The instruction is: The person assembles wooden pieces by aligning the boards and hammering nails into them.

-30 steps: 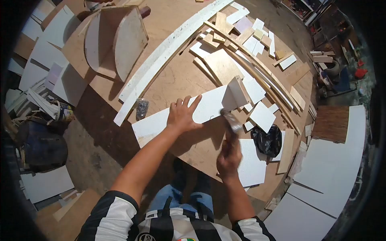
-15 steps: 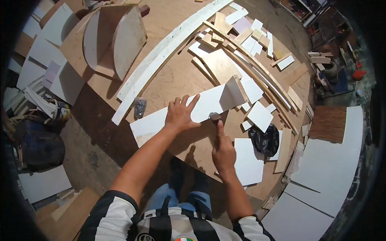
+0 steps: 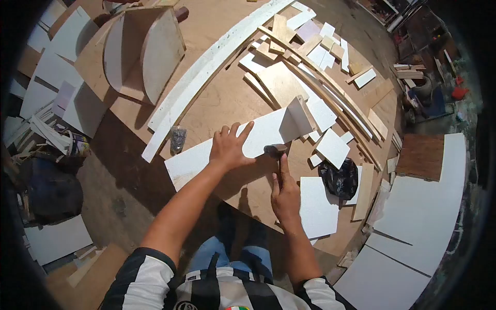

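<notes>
Board: in the head view it lies slantwise on the table, white face up, its near-left end by the table's edge. A short upright stands across its far-right end. The left hand rests on the board with fingers spread, pressing from above rather than closed around anything. The right hand is wrapped around the handle of a hammer, one finger stretched up along it. The hammer's head is at the board's near edge, between the left hand and the upright; whether it touches the wood I cannot quite tell, as it is dark and small there.

Near the board's left end lies a small packet, beside a long white beam. Beyond the beam stands a curved-sided unit. To the right are a square offcut, a black bag, a white sheet and long thin strips.
</notes>
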`<state>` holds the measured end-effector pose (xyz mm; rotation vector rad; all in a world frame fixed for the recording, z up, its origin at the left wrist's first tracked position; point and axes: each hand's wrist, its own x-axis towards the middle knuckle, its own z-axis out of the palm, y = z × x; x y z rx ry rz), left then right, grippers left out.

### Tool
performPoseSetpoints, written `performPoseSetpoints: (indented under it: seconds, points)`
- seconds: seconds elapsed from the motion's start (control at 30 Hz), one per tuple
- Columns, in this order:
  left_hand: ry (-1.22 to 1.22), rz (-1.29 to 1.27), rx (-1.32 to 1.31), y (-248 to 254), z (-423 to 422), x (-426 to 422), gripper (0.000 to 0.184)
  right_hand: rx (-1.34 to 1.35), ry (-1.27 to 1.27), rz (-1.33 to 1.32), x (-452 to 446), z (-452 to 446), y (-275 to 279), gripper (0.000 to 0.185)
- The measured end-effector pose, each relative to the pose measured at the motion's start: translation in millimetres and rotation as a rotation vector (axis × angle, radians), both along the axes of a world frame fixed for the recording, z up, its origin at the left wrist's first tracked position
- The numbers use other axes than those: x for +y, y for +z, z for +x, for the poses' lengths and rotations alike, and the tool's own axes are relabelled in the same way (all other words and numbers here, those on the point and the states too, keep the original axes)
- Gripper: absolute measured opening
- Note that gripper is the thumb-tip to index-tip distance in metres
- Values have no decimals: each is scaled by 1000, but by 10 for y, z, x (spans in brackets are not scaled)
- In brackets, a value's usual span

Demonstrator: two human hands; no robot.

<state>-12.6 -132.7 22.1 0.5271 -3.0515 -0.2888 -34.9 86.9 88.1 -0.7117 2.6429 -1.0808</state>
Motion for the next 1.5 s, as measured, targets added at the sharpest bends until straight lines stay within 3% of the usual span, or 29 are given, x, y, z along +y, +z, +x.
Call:
performPoseSetpoints:
  seconds: [0.07, 0.23, 0.3, 0.37, 0.4, 0.53, 0.63, 0.7, 0.73, 0.8, 0.83, 0.93, 1.1, 1.2, 1.27, 1.33, 1.37, 1.47, 1.5]
  points:
    - [-1, 10, 14, -6, 42, 13, 122, -30, -9, 34, 43, 8, 197, 64]
    - [5, 9, -53, 23, 21, 13, 121, 397, -74, -341, 107, 75, 387, 72]
    - [7, 8, -50, 34, 22, 10, 121, 396, -61, -329, 94, 81, 388, 76]
    - [5, 10, -47, 32, 16, 13, 120, 414, 29, -184, 113, 86, 222, 75]
    - [11, 22, -48, 33, 50, 43, 121, 174, 84, 222, 59, 31, -70, 72]
    - [5, 20, -29, 23, 33, 16, 122, 175, 100, 195, 76, -13, 202, 72]
    - [12, 23, -26, 16, 40, 24, 123, 332, -60, -248, 79, 46, 485, 80]
    - [10, 24, -22, 5, 35, 14, 123, 421, -68, -363, 77, 41, 435, 78]
    - [8, 24, -20, 0, 37, 8, 123, 421, -68, -364, 77, 38, 310, 78]
    - [11, 17, -17, -10, 43, 10, 123, 275, 19, -112, 87, 24, -71, 73]
    - [9, 8, -12, -4, 41, 20, 123, 68, 110, 275, 47, 16, -145, 71]
    - [5, 0, 6, -16, 27, 14, 122, 51, 149, 255, 30, 4, -16, 72]
    - [4, 4, -42, 16, 28, 33, 122, 160, -92, -237, 82, -29, 256, 70]
    - [1, 14, -23, 12, 22, 19, 122, 15, -146, -362, 254, -11, -163, 70]
    - [-2, 27, -13, -5, 17, 36, 122, -87, -185, -389, 291, -1, -254, 70]
    - [-3, -21, -29, 19, 40, 31, 118, 183, -61, -301, 193, -26, -167, 68]
    - [-13, -16, -33, 35, 49, 68, 118, 93, 51, 39, 124, -112, 143, 65]
    - [2, 18, -72, 94, 4, 36, 120, 96, 46, 85, 29, -166, 187, 63]
    - [6, 31, -79, 100, 9, 41, 120, 6, -72, 2, -14, -167, 186, 58]
